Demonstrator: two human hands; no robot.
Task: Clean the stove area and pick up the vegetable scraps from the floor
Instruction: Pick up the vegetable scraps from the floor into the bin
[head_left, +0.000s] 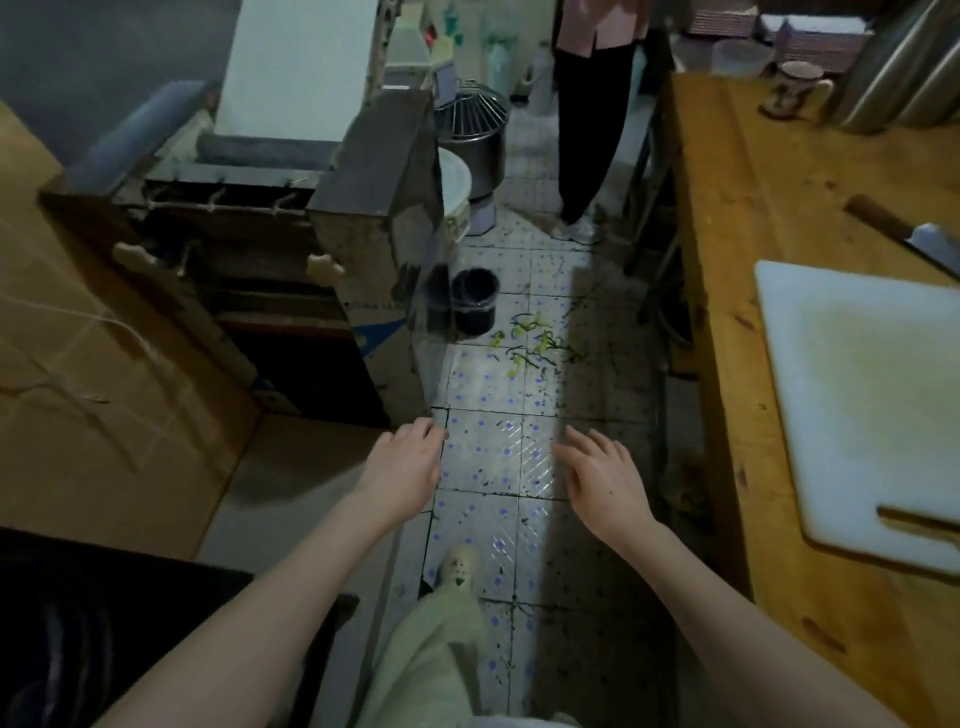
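Left hand (408, 462) loosely curled, grip empty, right hand (602, 475) spread wide, empty; the scraps (535, 345) lie on the floor just right of the black bucket (474, 301), well ahead; she'd best step closer, crouch, gather them inward

Both my arms are stretched forward and bare to the elbow, forearms running up from the bottom corners and drawing closer toward the hands. My left hand (408, 460) is palm down, fingers loosely curled, the fingertips (428, 427) bunched together, holding nothing. My right hand (602, 475) is palm down too, fingers spread and slightly bent, angled inward toward the left, empty as well. The two hands sit level with each other, apart, not touching. One leg and shoe show below, between my forearms.
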